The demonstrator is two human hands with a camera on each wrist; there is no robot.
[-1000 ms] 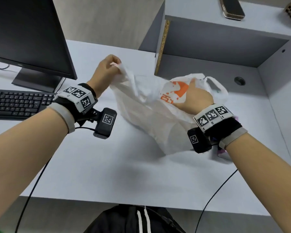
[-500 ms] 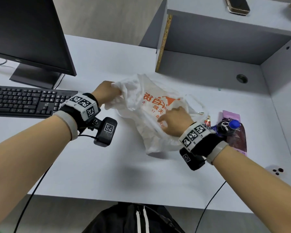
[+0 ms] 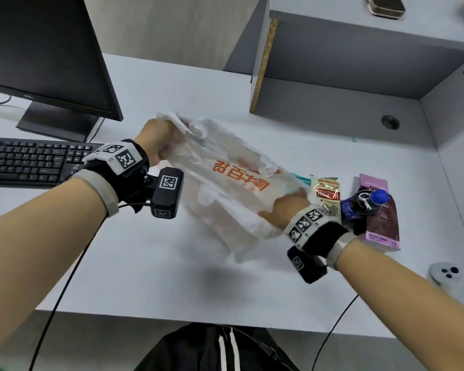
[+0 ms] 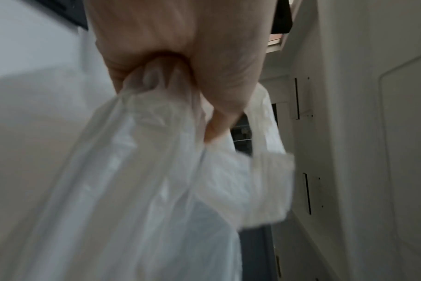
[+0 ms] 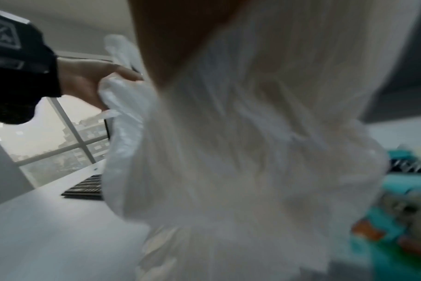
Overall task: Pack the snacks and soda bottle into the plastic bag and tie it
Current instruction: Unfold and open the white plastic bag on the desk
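A white plastic bag with orange print hangs stretched between my hands above the desk. My left hand grips its bunched top edge in a fist; the left wrist view shows the plastic squeezed in that fist. My right hand holds the bag's lower right part, fingers hidden under the plastic. To the right lie a cream snack packet, a soda bottle with a blue cap, and a purple snack pouch under the bottle. A teal packet peeks out behind the bag.
A monitor and black keyboard stand at the left. A grey shelf unit rises at the back right with a phone on top. A small white controller lies near the right edge. Cables hang off the desk's front edge.
The bag has been pulled out longer between the hands. My right hand slid right and nearer, toward the snacks; my left hand stayed at the bag's top.
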